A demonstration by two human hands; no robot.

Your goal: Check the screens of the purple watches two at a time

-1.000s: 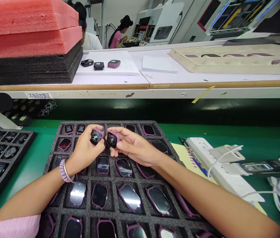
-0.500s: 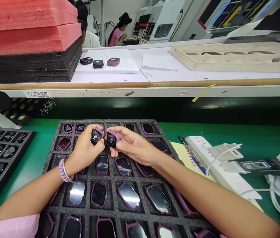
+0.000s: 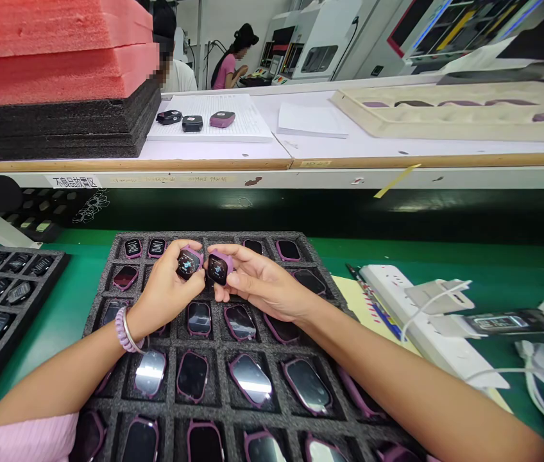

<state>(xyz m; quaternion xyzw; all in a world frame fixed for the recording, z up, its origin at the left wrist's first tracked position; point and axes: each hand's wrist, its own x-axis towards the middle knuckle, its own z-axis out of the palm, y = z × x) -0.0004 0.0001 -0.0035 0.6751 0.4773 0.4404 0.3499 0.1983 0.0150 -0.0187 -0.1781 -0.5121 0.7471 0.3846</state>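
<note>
On the left arm (image 3: 60,378) we note a pale pink, ribbed sleeve (image 3: 26,439), ending short of the wrist (image 3: 144,321); there we see a lilac, bunched band (image 3: 120,328) beside a thin, pale bangle (image 3: 130,335). Both hands (image 3: 265,285) and the right forearm (image 3: 378,353) are bare.

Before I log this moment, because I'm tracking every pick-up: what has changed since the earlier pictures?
Only the view shifts slightly; nothing was taken or let go. The left hand still holds one purple-cased watch, the right hand another, both screens lit, above the foam tray.
</note>
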